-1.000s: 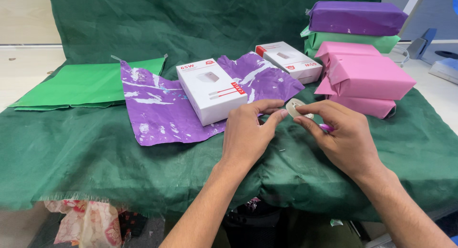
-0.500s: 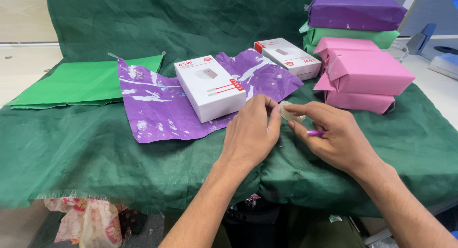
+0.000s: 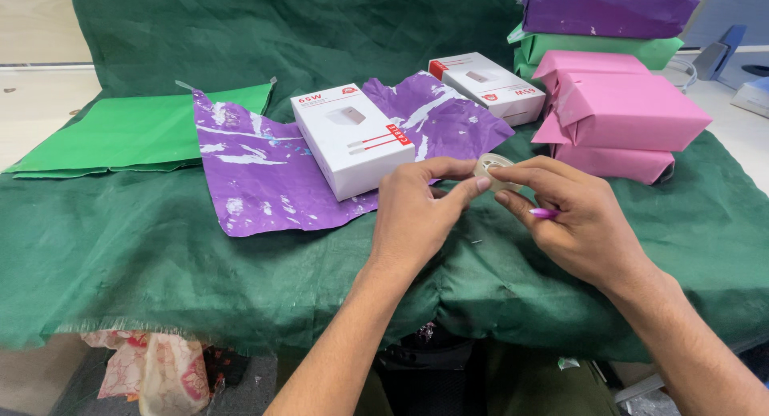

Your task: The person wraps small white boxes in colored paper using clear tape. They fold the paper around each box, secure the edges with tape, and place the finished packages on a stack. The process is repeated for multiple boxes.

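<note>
Both of our hands meet over the dark green felt-like cloth (image 3: 160,256) that covers the table. Our left hand (image 3: 416,216) pinches the edge of a small clear roll of sticky tape (image 3: 493,169) between thumb and forefinger, fingers drawn narrow. Our right hand (image 3: 573,220) closes on the roll from the other side and also holds a slim pink pen-like stick (image 3: 543,213) tucked under its fingers (we cannot tell what tool it is). The roll hangs just above the cloth, near the front edge of a crumpled purple sheet of wrapping paper (image 3: 264,176).

On that sheet lies a white cardboard box with red markings (image 3: 352,140), tilted, not yet wrapped. A second white box (image 3: 489,84) sits behind it. A flat green paper sheet (image 3: 136,132) lies to the left. To the right stand wrapped pink parcels (image 3: 625,112), with a green parcel (image 3: 601,48) and a purple parcel (image 3: 605,8) stacked behind.

We judge the risks small but real: the tape end could stick back on the roll or fold on itself, since both hands crowd one tiny thing, and the pink stick could slip from our grip.
</note>
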